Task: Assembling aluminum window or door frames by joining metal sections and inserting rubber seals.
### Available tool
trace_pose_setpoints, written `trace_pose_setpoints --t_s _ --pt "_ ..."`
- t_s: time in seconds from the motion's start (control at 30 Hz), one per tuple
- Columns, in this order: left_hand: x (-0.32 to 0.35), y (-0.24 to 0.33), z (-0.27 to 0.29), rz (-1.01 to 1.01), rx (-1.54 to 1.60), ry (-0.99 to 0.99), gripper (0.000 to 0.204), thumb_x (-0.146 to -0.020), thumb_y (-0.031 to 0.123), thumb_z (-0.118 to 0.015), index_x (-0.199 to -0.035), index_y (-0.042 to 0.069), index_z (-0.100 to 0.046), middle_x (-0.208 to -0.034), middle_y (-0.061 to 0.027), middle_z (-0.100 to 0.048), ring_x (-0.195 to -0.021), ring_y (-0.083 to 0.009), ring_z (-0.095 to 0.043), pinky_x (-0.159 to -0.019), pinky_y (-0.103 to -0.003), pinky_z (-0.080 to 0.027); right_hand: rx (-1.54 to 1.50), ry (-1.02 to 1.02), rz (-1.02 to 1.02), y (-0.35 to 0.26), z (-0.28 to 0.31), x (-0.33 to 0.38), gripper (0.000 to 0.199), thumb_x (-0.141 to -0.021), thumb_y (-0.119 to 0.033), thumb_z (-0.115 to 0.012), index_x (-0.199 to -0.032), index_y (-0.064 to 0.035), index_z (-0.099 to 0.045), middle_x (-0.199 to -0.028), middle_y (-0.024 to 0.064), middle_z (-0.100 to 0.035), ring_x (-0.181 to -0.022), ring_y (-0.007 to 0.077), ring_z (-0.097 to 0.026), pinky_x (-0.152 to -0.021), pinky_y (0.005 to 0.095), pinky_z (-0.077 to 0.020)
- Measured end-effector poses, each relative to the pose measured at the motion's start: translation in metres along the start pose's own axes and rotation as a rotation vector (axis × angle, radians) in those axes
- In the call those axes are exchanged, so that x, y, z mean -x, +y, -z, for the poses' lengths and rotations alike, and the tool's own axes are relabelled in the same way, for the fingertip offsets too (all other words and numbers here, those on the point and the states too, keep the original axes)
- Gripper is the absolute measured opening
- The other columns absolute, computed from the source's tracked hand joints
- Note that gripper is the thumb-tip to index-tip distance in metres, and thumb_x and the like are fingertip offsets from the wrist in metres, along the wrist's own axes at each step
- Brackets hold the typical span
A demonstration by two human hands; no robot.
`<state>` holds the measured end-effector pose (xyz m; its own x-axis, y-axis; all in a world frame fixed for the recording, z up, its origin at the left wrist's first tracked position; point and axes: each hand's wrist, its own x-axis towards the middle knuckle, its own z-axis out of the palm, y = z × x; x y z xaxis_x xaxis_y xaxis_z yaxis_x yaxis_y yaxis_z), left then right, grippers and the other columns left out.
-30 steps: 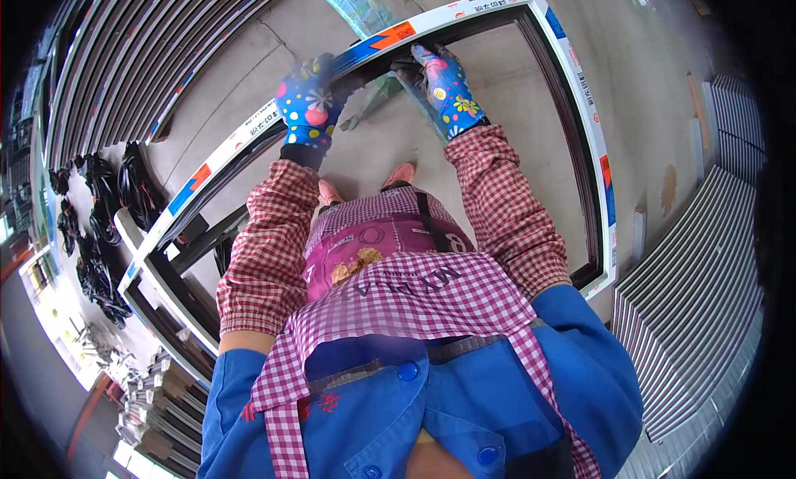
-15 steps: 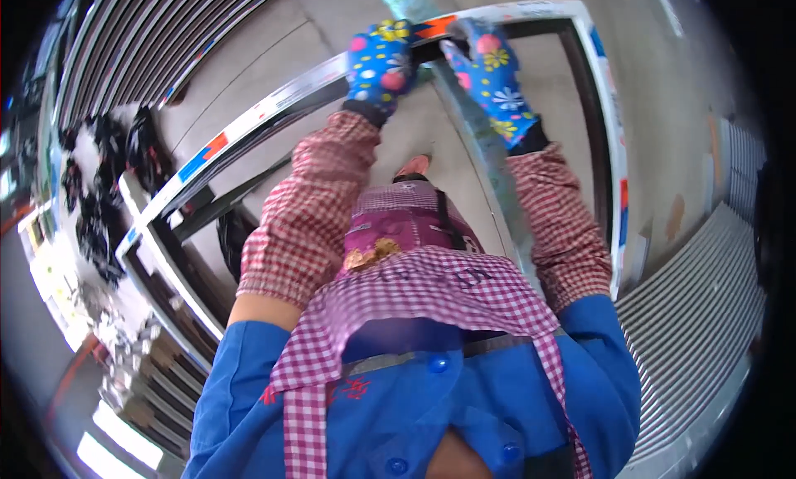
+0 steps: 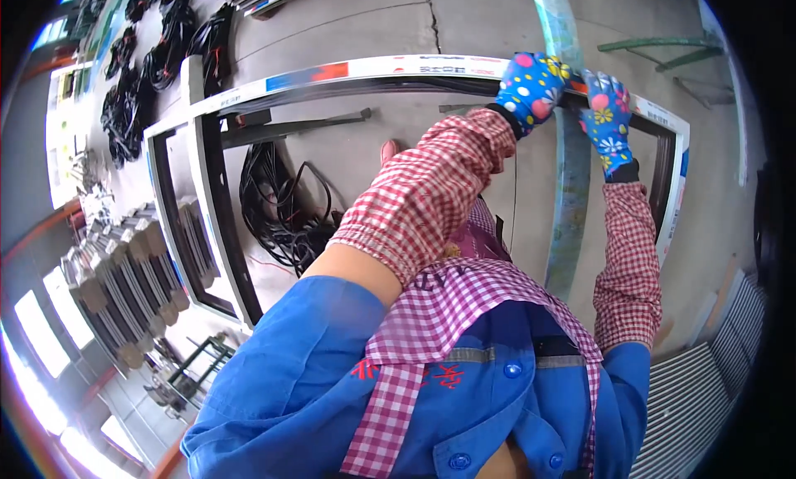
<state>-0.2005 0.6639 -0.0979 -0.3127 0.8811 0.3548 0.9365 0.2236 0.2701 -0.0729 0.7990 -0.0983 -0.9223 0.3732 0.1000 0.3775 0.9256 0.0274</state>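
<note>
both hands wear blue gloves printed with bright flowers and dots. left hand (image 3: pixel 531 89) is closed over the top rail of a large rectangular window frame (image 3: pixel 373 68), gripping it from above, fingers curled around the white-wrapped bar. right hand (image 3: pixel 607 118) sits just beside it on the same rail, toward the frame's right corner, also curled down over the edge; whether it grips the rail alone or the protective film too cannot be told. the frame stands in front of the person, its top rail running from the far left across to the hands, dark inner edges showing below the white wrapping. a pale greenish strip (image 3: pixel 568 164) hangs down between the two hands and passes behind the right forearm. red-and-white checked sleeves cover both arms over a blue jacket. black cables (image 3: pixel 278 205) lie coiled on the concrete floor (image 3: pixel 348 14) inside the frame. stacked metal profiles (image 3: pixel 124 272) lie to the left.
</note>
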Motion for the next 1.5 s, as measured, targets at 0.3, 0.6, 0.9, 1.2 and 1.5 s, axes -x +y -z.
trace_pose_setpoints --t_s 0.3,0.6,0.9,1.2,1.5 --pt "0.125 -0.166 0.093 0.007 -0.044 -0.001 0.033 -0.084 0.013 -0.049 -0.114 0.007 -0.059 -0.107 -0.0139 -0.063 -0.095 -0.0312 -0.061 -0.087 -0.041 -0.046 0.141 -0.007 -0.086 -0.055 0.024 -0.006 0.069 -0.071 -0.038 -0.074 -0.127 -0.0045 -0.052 -0.118 0.0186 -0.056 -0.114 0.0326 -0.05 -0.102 0.0439 -0.0362" --pt "0.256 -0.345 0.219 0.156 -0.374 -0.078 0.06 -0.066 0.028 -0.074 -0.12 0.011 -0.053 -0.103 -0.0122 -0.06 -0.096 -0.0327 -0.058 -0.086 -0.043 -0.045 -0.139 0.294 0.398 -0.384 0.008 -0.11 0.046 -0.077 -0.023 -0.059 -0.12 -0.0057 -0.057 -0.095 0.0055 -0.062 -0.086 0.0211 -0.06 -0.072 0.0366 -0.0461" --pt "0.264 -0.368 0.217 0.173 -0.293 -0.246 0.058 -0.071 0.039 -0.072 -0.12 0.013 -0.053 -0.109 -0.0097 -0.059 -0.098 -0.029 -0.058 -0.084 -0.041 -0.045 -0.159 0.065 0.414 -0.464 0.017 -0.148 0.047 -0.069 -0.031 -0.071 -0.109 -0.0094 -0.058 -0.099 0.0056 -0.06 -0.093 0.0216 -0.06 -0.078 0.0374 -0.0483" --pt "0.266 -0.37 0.216 0.079 -0.174 -0.102 0.055 -0.069 0.034 -0.074 -0.116 0.012 -0.057 -0.102 -0.0094 -0.062 -0.093 -0.0301 -0.059 -0.08 -0.042 -0.047 -0.174 0.11 0.404 -0.463 0.018 -0.147 0.037 -0.067 -0.026 -0.071 -0.099 -0.0101 -0.061 -0.096 0.0054 -0.062 -0.09 0.0216 -0.062 -0.072 0.0358 -0.0508" --pt "0.251 -0.347 0.219 0.153 -0.21 -0.11 0.049 -0.068 0.031 -0.077 -0.108 0.008 -0.06 -0.096 -0.0117 -0.064 -0.09 -0.0317 -0.06 -0.079 -0.043 -0.046 -0.189 0.356 0.297 -0.451 0.001 -0.137 0.013 -0.073 -0.021 -0.06 -0.085 -0.0148 -0.063 -0.077 0.0057 -0.062 -0.076 0.0246 -0.063 -0.069 0.0391 -0.0485"
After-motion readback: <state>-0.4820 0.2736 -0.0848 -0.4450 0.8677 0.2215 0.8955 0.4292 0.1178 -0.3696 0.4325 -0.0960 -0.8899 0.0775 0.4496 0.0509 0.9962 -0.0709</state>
